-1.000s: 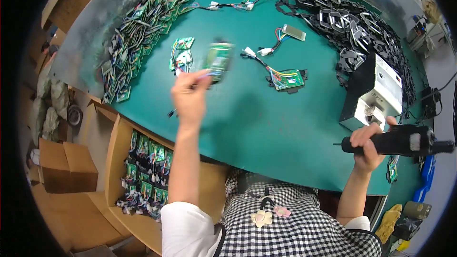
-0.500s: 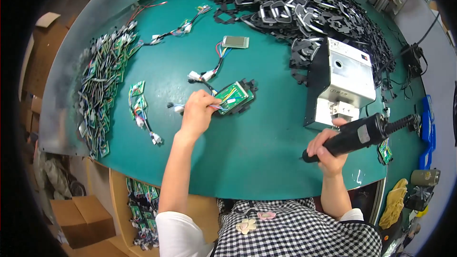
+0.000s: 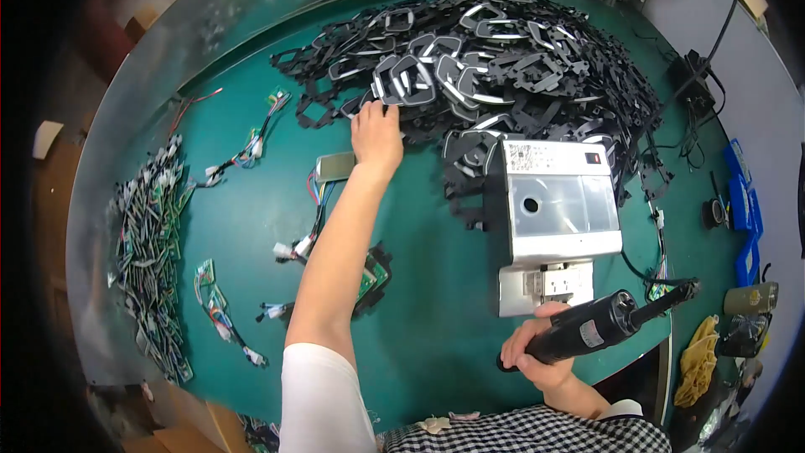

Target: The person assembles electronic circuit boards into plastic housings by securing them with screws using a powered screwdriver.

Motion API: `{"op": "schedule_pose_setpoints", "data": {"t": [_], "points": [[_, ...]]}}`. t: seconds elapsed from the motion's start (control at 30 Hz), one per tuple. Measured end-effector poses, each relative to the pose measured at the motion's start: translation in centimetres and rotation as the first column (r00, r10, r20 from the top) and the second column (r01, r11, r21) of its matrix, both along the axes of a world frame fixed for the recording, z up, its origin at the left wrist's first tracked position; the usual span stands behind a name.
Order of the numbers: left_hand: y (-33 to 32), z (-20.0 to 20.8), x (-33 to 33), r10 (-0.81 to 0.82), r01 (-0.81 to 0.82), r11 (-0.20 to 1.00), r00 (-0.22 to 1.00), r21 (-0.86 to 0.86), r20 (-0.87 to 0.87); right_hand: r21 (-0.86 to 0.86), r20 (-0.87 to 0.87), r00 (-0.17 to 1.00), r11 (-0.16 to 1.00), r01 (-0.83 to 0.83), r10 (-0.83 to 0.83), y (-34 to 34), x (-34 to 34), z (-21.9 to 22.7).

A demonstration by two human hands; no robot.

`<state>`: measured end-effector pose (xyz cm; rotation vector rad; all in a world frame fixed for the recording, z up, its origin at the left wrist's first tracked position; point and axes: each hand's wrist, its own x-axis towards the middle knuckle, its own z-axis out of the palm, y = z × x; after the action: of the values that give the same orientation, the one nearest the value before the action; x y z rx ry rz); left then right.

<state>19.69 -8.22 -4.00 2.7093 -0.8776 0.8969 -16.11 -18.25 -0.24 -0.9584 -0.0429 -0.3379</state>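
My left hand [image 3: 377,141] reaches to the near edge of a heap of black plastic frames [image 3: 402,80], some with silver trim. Its fingers are slightly apart and their tips meet the frames. Under that forearm lies a green circuit board in a black frame [image 3: 375,279], partly hidden. Beside my left wrist is a small display module [image 3: 335,167] with coloured wires and white connectors. My right hand [image 3: 537,351] is wrapped round a black electric screwdriver [image 3: 583,329], held at a slant over the table's near right part.
A metal box-shaped machine [image 3: 560,201] stands right of centre. Wired circuit boards [image 3: 151,260] are heaped at the left, with a loose wired board [image 3: 214,302] closer in. Blue bins [image 3: 742,201] and a yellow cloth [image 3: 698,361] lie along the right side.
My left hand has left the framed circuit board and moved away from me to the frame heap. My right hand keeps hold of the electric screwdriver. The view has shifted.
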Motion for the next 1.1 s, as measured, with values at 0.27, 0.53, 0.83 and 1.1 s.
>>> {"op": "schedule_pose_setpoints", "data": {"t": [0.27, 0.53, 0.83, 1.1], "points": [[1.9, 4.4, -8.1, -0.371, 0.377, 0.924, 0.845, -0.062, -0.385, -0.011, -0.067, 0.997, 0.999, 0.046, -0.046, -0.8, 0.4, 0.0], [5.2, 12.2, -13.8, -0.509, 0.293, 0.767, 0.82, -0.572, -0.262, -0.084, -0.065, 0.983, 0.982, 0.166, -0.172, -0.5, -0.4, 0.5], [11.2, 2.4, -25.3, -0.704, 0.636, 0.695, 0.507, -0.335, -0.498, -0.005, 0.041, 0.952, 0.953, 0.303, -0.303, -0.9, 0.5, 1.8], [8.2, 4.3, -28.3, -0.051, 0.048, 0.999, 0.763, -0.023, -0.645, -0.181, 0.16, 0.926, 0.912, 0.368, -0.341, -0.9, 1.0, 1.2]]}}
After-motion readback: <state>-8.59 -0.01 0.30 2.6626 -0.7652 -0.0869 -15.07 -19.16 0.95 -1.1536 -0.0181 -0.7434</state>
